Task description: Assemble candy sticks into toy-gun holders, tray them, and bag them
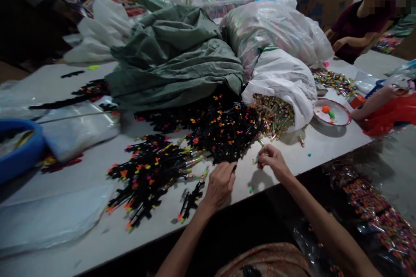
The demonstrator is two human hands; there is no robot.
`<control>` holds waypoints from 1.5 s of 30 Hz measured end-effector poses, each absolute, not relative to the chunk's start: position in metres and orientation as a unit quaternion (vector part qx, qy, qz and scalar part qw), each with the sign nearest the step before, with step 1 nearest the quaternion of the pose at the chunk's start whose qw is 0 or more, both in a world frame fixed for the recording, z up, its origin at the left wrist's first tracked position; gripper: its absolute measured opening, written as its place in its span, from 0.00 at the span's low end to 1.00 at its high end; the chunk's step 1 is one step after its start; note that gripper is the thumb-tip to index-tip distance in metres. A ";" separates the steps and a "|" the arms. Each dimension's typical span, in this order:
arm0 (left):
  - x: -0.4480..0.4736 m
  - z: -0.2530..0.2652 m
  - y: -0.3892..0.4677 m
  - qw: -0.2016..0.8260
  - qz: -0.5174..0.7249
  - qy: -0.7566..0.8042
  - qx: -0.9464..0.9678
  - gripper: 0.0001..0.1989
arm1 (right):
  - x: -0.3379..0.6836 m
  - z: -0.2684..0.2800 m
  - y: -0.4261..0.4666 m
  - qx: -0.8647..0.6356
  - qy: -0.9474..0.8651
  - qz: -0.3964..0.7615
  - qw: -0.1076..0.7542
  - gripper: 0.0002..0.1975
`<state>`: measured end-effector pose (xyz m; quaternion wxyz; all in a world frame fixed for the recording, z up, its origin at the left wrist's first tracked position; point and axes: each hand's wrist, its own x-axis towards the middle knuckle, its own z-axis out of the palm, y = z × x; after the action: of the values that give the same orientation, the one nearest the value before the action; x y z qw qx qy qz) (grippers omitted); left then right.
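My left hand (221, 184) rests at the near edge of a heap of black toy guns (224, 132), its fingers curled together. A small black piece shows at its fingertips, but what lies under them is hidden. To the right, my right hand (274, 162) pinches a small tube of coloured beads, mostly covered by the fingers. Just beyond it, similar tubes (274, 117) spill from the mouth of a white sack (286, 75). Left of my hands lies a pile of toy guns with bright orange and yellow tips (143, 173); a few toy guns (191, 201) lie closer.
A green sack (175, 56) and stuffed clear bags (269, 30) stand behind the heap. A red-rimmed bowl (338, 119) sits right; a blue basin (19, 149) and plastic bags (55, 216) lie left. Filled packets (380, 212) lie below the table. Another person (357, 30) works at far right.
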<state>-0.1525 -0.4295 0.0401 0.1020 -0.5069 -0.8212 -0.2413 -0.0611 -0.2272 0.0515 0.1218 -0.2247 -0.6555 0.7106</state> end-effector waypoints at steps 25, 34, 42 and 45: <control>-0.129 0.059 -0.474 -0.070 -0.207 -0.801 -0.557 0.14 | -0.034 0.050 -0.259 -0.026 -0.736 0.673 -0.061 0.14; -0.183 0.080 -0.485 0.166 -0.081 -0.863 -0.470 0.22 | -0.039 0.015 -0.170 -0.227 -0.869 0.406 0.168 0.13; -0.211 0.030 -0.383 0.081 -0.099 -0.717 -0.685 0.09 | -0.064 0.019 -0.148 -0.277 -0.893 0.320 0.154 0.14; -0.219 0.038 -0.376 0.071 -0.175 -0.715 -0.674 0.10 | -0.091 0.024 -0.156 -0.244 -0.930 0.258 0.089 0.12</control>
<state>-0.2192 -0.3762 0.0384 0.0713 -0.6735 -0.7146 -0.1751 -0.0913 -0.1556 0.0243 0.0892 -0.2444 -0.9304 0.2582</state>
